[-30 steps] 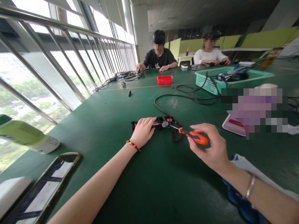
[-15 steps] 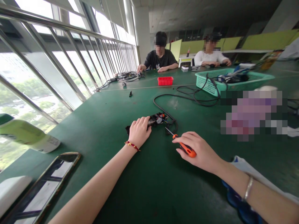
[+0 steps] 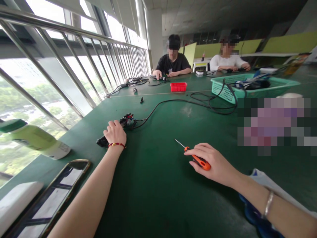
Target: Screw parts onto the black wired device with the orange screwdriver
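Note:
My left hand point(image 3: 115, 133) is wrapped over a long black corded device point(image 3: 127, 121), whose far end shows exposed wires and small red and grey parts. Its near end sticks out below my wrist, and the palm hides its middle. From the far end a black cord point(image 3: 168, 100) curves right across the table. In my right hand point(image 3: 210, 162) is an orange and black screwdriver point(image 3: 201, 162), its thin metal shaft pointing up and left. The screwdriver tip is apart from the device, above the green tabletop point(image 3: 151, 178).
A green basket point(image 3: 224, 91) of tools and cords stands at the back right, near a red tray point(image 3: 178, 87). On the left lie a phone point(image 3: 61, 191), a white case point(image 3: 19, 201) and a green bottle point(image 3: 37, 138). Two people sit across the table; a metal railing point(image 3: 81, 43) runs along the left.
My left hand has carried the black device to the left, drawing the cord out straighter. My right hand keeps the screwdriver in about the same place. A person opposite has shifted a hand among cords.

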The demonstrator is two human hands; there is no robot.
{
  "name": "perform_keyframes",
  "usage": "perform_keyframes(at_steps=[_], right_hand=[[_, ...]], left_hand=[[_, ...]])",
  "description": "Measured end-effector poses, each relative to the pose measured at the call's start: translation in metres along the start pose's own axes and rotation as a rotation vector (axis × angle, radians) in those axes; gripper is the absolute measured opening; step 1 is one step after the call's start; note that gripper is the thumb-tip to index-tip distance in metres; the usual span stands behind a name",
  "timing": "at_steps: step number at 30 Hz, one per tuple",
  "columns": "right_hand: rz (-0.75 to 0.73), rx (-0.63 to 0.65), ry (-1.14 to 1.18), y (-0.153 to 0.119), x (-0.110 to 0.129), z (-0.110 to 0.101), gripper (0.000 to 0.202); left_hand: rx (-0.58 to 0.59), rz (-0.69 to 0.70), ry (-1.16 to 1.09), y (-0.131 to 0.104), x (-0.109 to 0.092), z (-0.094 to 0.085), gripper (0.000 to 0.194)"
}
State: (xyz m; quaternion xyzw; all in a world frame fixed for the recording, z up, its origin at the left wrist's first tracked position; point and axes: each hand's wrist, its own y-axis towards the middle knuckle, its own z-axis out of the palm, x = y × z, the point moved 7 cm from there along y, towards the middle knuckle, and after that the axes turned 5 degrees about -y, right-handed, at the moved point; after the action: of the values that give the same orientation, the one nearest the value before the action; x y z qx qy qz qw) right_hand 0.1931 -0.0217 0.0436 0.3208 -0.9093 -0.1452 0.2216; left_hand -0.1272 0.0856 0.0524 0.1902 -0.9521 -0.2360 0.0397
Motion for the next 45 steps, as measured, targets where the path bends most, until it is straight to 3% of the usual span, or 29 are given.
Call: perform_keyframes(at_steps=[4, 7, 11, 22, 27, 32, 36, 39, 41, 43, 45], right_hand=[[0.001, 0.006, 0.009, -0.001, -0.002, 0.001, 0.026], [0.003, 0.026, 0.014, -0.001, -0.002, 0.003, 0.025], [0.006, 0.035, 0.019, 0.0, -0.001, 0.003, 0.027], [0.026, -0.066, 0.005, 0.001, -0.002, -0.003, 0.025], [0.142, -0.162, 0.042, 0.0, -0.012, -0.01, 0.027], [0.219, -0.392, 0.055, -0.007, -0.019, -0.026, 0.024], [0.217, -0.381, 0.039, -0.006, -0.02, -0.025, 0.025], [0.226, -0.286, 0.02, -0.002, -0.023, -0.016, 0.028], [0.248, -0.224, 0.02, 0.0, -0.025, -0.011, 0.031], [0.29, -0.162, 0.034, 0.0, -0.029, -0.006, 0.034], [0.322, -0.118, 0.054, -0.001, -0.032, -0.002, 0.035]], left_hand=[[-0.106, -0.063, -0.007, 0.001, 0.013, -0.007, 0.027], [-0.175, 0.001, -0.031, 0.0, 0.01, -0.015, 0.028], [-0.172, 0.109, -0.03, -0.001, 0.001, -0.016, 0.027], [-0.235, 0.162, -0.091, -0.003, -0.003, -0.017, 0.029], [-0.195, 0.466, -0.222, -0.021, -0.048, -0.023, 0.028], [-0.081, 0.91, -0.412, -0.068, -0.114, -0.034, 0.028], [-0.009, 1.028, -0.506, -0.094, -0.147, -0.037, 0.029], [0.011, 0.951, -0.515, -0.089, -0.149, -0.033, 0.031], [0.02, 0.85, -0.503, -0.073, -0.137, -0.027, 0.031], [0.018, 0.691, -0.465, -0.048, -0.11, -0.019, 0.033], [0.005, 0.445, -0.372, -0.021, -0.071, -0.008, 0.037]])
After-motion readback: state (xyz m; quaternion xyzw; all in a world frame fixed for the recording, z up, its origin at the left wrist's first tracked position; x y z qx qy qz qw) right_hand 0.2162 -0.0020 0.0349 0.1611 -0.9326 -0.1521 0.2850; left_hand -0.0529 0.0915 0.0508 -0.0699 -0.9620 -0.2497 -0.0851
